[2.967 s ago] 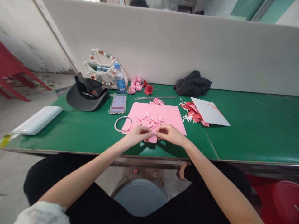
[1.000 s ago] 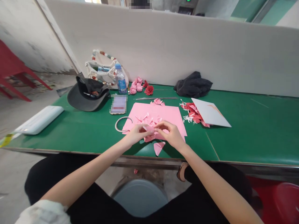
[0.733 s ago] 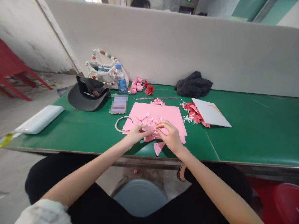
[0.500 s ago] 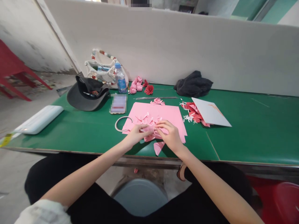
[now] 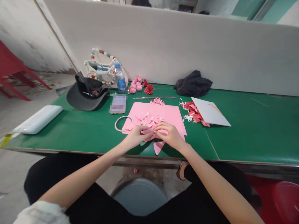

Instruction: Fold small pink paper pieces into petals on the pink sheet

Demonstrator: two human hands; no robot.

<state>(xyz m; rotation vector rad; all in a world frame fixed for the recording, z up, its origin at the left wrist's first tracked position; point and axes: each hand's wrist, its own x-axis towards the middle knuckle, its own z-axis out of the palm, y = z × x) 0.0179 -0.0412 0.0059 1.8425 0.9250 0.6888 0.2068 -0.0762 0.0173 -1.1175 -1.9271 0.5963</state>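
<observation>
My left hand [image 5: 135, 137] and my right hand [image 5: 169, 135] meet over the near edge of a large pink paper sheet [image 5: 151, 110]. Between their fingertips they pinch a small folded piece of pink paper [image 5: 148, 132], with more of it showing under my right fingers. Several cut pink paper scraps [image 5: 149, 121] lie on the sheet just beyond my hands. A triangular pink offcut [image 5: 158, 147] rests on the green table [image 5: 245, 137] just below my right hand.
A metal ring [image 5: 120, 123] and a blurred phone [image 5: 118, 104] lie left of the sheet. Behind stand a water bottle [image 5: 120, 81], a dark cap [image 5: 86, 95] and paper roses [image 5: 149, 89]. Red scraps [image 5: 192, 112] and a white card [image 5: 209, 112] lie right.
Since the earliest frame, my hands have taken up a larger pink piece, and a triangular offcut now lies below them. In the last half second, my fingers have shifted slightly on the paper.
</observation>
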